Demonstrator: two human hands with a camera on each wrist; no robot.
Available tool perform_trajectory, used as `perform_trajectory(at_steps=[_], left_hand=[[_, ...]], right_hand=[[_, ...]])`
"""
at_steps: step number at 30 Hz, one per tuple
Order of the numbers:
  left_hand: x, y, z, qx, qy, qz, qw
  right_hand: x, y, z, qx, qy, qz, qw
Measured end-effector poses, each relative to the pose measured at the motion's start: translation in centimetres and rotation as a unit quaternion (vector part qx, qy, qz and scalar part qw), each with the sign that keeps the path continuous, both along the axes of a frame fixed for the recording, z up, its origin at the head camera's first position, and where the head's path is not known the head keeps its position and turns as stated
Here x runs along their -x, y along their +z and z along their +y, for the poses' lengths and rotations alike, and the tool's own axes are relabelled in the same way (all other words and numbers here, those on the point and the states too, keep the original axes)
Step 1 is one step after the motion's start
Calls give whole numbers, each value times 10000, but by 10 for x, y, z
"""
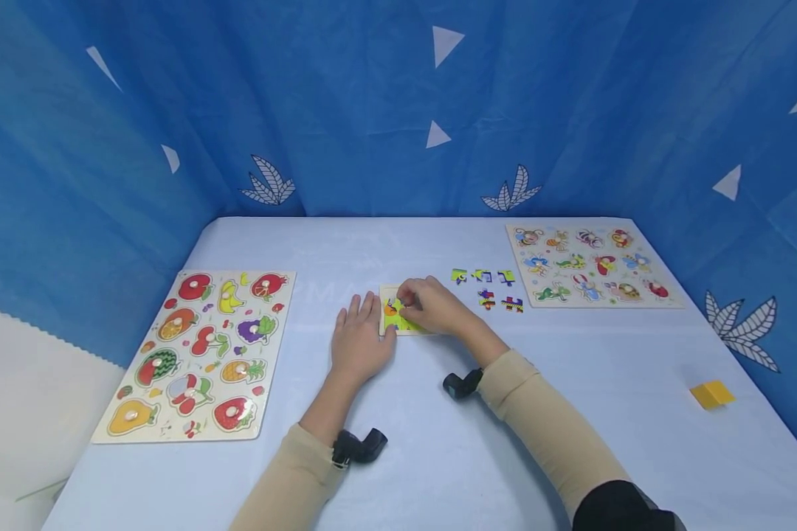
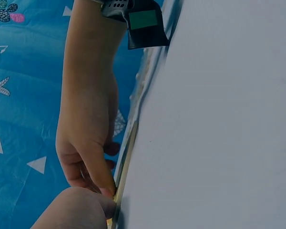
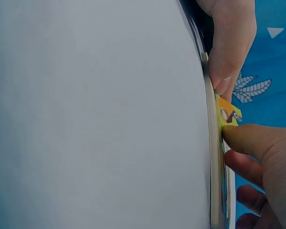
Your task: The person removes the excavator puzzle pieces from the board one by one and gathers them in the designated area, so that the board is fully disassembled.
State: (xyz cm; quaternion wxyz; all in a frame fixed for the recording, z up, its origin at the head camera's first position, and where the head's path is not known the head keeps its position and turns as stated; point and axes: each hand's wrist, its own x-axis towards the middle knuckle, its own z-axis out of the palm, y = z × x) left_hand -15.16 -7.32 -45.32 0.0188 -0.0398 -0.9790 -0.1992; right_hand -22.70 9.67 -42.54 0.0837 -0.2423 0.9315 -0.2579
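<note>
A small wooden puzzle board (image 1: 384, 331) lies at the middle of the table, with yellow-green pieces in it. My right hand (image 1: 436, 306) reaches over it and pinches a yellow-green jigsaw piece (image 3: 230, 112) between thumb and fingers. In the right wrist view that piece stands tilted up from the board, and its lower edge is partly hidden. My left hand (image 1: 361, 339) rests on the table at the board's left side, fingers extended, the thumb at the board's edge. Several loose jigsaw pieces (image 1: 482, 276) lie to the right of my right hand.
A fruit peg puzzle (image 1: 199, 346) lies at the left of the table. At the back right is an insect peg puzzle (image 1: 584, 267). A yellow block (image 1: 712, 394) sits near the right edge. A blue curtain (image 1: 365, 110) hangs behind the table.
</note>
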Motion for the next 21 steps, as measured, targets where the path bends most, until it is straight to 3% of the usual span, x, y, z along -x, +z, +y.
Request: perform_trajectory(at_steps=[12,21], left_hand=[[0,1,1,66,34,-20,10000],[-1,3,2,31,62,-144,9999]], right_hand=[[-2,1,-1,931,-154,-355,9949],[-4,9,18,1341,-864,-631,9852]])
